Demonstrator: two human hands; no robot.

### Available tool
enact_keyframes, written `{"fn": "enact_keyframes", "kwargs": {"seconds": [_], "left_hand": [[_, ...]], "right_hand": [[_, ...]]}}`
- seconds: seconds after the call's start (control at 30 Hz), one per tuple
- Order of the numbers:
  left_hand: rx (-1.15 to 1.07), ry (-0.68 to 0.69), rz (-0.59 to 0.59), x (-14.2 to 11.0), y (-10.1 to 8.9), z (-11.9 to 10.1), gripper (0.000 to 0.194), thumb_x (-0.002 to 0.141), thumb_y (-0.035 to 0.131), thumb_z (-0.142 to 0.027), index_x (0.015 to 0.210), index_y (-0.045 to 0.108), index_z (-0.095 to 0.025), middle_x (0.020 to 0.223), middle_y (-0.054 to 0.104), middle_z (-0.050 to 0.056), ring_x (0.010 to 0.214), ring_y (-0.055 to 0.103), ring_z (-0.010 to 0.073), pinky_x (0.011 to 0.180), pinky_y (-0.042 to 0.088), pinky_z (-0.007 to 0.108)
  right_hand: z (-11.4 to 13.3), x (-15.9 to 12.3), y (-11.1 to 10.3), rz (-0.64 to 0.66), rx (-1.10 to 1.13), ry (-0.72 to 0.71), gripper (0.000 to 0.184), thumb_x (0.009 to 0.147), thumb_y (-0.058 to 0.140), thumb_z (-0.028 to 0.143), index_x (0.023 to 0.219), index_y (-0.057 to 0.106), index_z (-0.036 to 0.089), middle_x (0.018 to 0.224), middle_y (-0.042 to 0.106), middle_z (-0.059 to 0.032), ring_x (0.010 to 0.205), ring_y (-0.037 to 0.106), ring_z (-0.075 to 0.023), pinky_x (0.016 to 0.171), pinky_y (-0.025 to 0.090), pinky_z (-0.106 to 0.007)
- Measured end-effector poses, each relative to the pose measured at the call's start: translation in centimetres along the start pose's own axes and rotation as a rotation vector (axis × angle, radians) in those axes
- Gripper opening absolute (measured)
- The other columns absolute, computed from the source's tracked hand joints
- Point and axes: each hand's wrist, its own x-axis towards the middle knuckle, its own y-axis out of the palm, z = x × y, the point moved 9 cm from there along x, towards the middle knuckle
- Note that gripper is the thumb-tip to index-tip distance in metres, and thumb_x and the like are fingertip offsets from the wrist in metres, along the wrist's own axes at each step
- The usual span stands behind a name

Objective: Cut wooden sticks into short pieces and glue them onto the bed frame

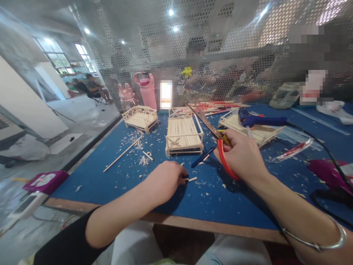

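Observation:
My right hand (245, 154) grips a pair of scissors (226, 162) with red handles, its blades pointing up and to the left above the table. Low over the blue tabletop, my left hand (169, 180) has its fingers pinched together at a short wooden stick (192, 179); the fingertips are partly hidden. Just beyond the hands stands a miniature bed frame (183, 134) built of thin wooden sticks. Between it and my right hand lies a blue pen (202, 158). A long stick (122, 154) and small offcuts (145, 158) lie to the left.
Two more stick-built pieces, a small bench (141, 118) and a bed-like frame (264, 134), stand left and right. A blue glue gun (261, 120) with a cable rests at right. A pink bottle (147, 90), a lit phone (166, 95) and red-and-natural sticks (217, 106) line the back by a perforated screen.

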Motion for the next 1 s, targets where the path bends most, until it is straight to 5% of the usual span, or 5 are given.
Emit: {"fn": "enact_keyframes", "kwargs": {"seconds": [0.2,0.33,0.47,0.57,1.0], "left_hand": [[-0.152,0.026,-0.099,0.0,-2.6,-0.2,0.030,0.084,0.045,-0.011,0.103,0.068,-0.015,0.098,0.069,0.011,0.092,0.063,0.0232,0.081,0.046,0.033],[-0.770,0.009,-0.246,0.8,-5.7,-0.4,0.016,0.084,0.051,-0.019,0.090,0.065,-0.017,0.077,0.066,0.003,0.065,0.060,0.0127,0.066,0.048,0.026],[-1.497,0.007,-0.319,2.6,-5.6,-0.6,0.014,0.071,0.069,-0.023,0.070,0.057,-0.016,0.061,0.060,-0.003,0.056,0.057,0.0075,0.056,0.047,0.019],[-1.689,0.004,-0.448,3.0,-5.0,0.2,0.023,0.061,0.078,-0.024,0.067,0.057,-0.015,0.063,0.065,-0.001,0.059,0.061,0.0081,0.057,0.049,0.017],[-0.823,0.161,-0.535,1.1,-5.4,-1.4,0.017,0.081,0.059,-0.023,0.081,0.075,-0.022,0.077,0.074,0.004,0.071,0.065,0.0165,0.069,0.050,0.027]], "right_hand": [[0.3,0.0,0.0,0.006,0.037,0.000,0.020,0.056,0.051,0.021,0.052,0.032,0.025,0.043,0.032,0.0065,0.040,0.032,-0.0094,0.041,0.026,-0.022],[0.4,-0.2,0.8,0.066,0.167,0.000,0.010,0.062,0.050,0.025,0.057,0.041,0.024,0.044,0.035,0.0065,0.043,0.033,-0.0096,0.042,0.030,-0.022],[0.9,-0.5,2.2,0.198,0.355,-0.024,0.009,0.067,0.051,0.029,0.066,0.047,0.021,0.055,0.046,0.0039,0.051,0.042,-0.0110,0.046,0.037,-0.022],[1.8,-1.0,3.0,0.295,0.446,-0.060,0.009,0.069,0.052,0.025,0.075,0.051,0.020,0.067,0.053,0.0021,0.059,0.048,-0.0121,0.054,0.042,-0.023],[2.0,-2.0,3.9,0.369,0.625,0.027,0.017,0.075,0.055,0.037,0.071,0.051,0.020,0.061,0.049,0.0024,0.055,0.043,-0.0116,0.051,0.041,-0.024]]}}
